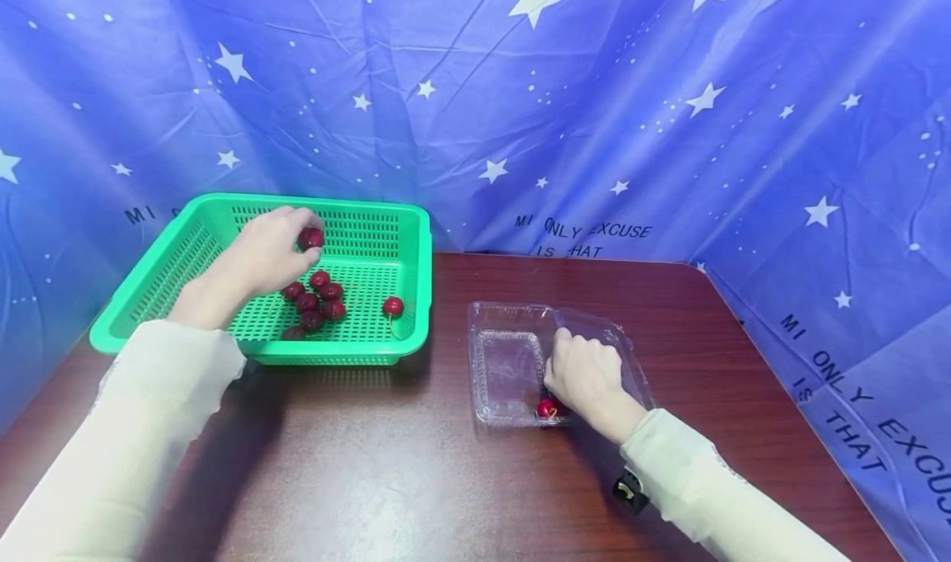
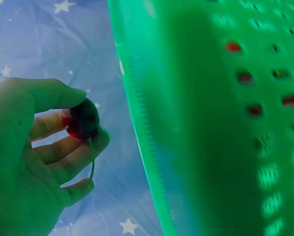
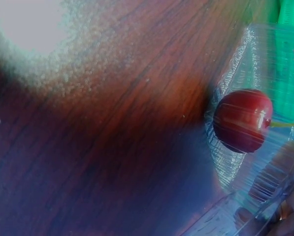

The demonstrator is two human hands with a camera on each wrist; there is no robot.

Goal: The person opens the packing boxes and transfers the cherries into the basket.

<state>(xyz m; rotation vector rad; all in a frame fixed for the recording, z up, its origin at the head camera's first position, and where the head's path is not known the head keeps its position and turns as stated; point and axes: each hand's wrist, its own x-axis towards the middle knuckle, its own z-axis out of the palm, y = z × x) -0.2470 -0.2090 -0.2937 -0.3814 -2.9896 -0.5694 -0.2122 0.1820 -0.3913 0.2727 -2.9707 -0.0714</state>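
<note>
My left hand (image 1: 271,252) is over the green basket (image 1: 416,331) and pinches a dark red cherry (image 2: 83,119) between thumb and fingers. Its thin stem hangs down in the left wrist view. Below it, several cherries (image 1: 308,302) lie on the basket floor, and a single cherry (image 1: 393,306) sits apart near the right wall. At the middle of a clear plastic clamshell box (image 1: 475,364), my right hand (image 1: 589,376) has curled fingers gripping the box where base and lid meet. One red cherry with a stem (image 3: 243,121) lies inside the box's near corner.
The brown wooden table (image 1: 416,479) carries both containers, the basket on the left and the box to its right. A blue star-printed cloth (image 1: 475,116) hangs behind and along the sides. A small black device (image 1: 630,492) is strapped at the right wrist.
</note>
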